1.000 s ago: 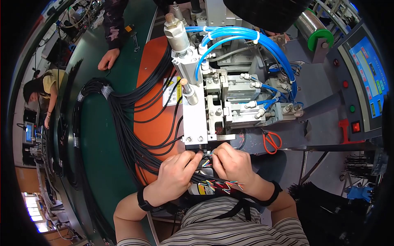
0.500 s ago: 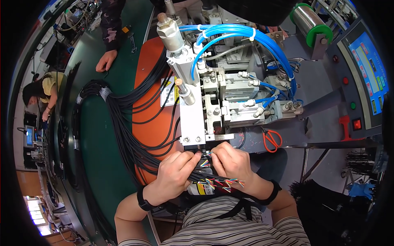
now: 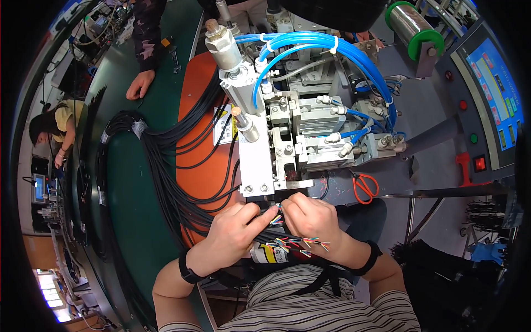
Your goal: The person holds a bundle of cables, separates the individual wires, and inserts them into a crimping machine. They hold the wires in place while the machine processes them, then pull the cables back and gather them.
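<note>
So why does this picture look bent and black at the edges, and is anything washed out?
Head view: fisheye lens, so the dark green tabletop curves and corners fall black; head view: bright white window panes look blown out; head view: the rectangular white metal plate nearly so; head view: bare left hand and bare right hand look sharp.

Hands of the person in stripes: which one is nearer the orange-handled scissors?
The right hand, left of the scissors; the left hand is farther off, beside the black cables.

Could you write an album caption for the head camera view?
Left hand and right hand at a blue-tubed machine, black cables and colourful wires close by.
</note>
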Motion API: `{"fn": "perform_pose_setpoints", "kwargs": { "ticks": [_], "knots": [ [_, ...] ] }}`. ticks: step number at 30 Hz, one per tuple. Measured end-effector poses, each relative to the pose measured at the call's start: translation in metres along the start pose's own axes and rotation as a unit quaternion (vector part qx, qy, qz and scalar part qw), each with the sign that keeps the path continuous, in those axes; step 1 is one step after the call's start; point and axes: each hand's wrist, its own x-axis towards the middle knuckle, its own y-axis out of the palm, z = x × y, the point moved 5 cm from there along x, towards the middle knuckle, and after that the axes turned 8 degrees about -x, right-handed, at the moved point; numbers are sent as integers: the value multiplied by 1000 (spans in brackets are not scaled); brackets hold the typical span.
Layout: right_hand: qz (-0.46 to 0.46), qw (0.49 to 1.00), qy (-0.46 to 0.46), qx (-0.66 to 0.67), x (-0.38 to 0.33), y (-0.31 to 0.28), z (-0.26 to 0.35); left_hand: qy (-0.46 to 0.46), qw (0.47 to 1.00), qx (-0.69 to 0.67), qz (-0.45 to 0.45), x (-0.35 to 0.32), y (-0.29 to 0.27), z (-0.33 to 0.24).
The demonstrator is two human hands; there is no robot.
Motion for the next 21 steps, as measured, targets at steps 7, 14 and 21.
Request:
{"fn": "perform_pose_setpoints", "kwargs": {
  "ticks": [7,14,21],
  "knots": [
    [9,997,-15,-72,4,1,2,61,993,86,61,7,-4,-8],
    [11,998,-2,-62,8,3,2,47,991,94,83,9,-4,-7],
    [95,993,-18,-71,17,1,-1,49,988,120,83,10,1,-7]
  ]
}}
